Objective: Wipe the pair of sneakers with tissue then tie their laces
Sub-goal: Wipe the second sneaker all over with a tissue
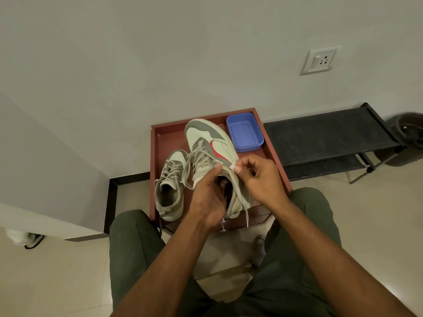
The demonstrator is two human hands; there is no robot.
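Observation:
Two grey and white sneakers lie on a red-brown drawer unit top (164, 136). The right sneaker (206, 140), with a red swoosh, is tilted up, toe pointing away. My left hand (209, 200) grips its collar and tongue from the near side. My right hand (258, 177) pinches a small white piece, likely tissue (233, 167), against the collar's right edge. The left sneaker (170, 184) rests flat beside it with loose laces. A lace end (246, 217) hangs down from the held sneaker.
An empty blue plastic tub (245, 132) sits at the back right of the drawer top. A black low shoe rack (325, 138) stands to the right by the wall, a dark bin (409, 138) beyond it. My knees flank the drawer unit.

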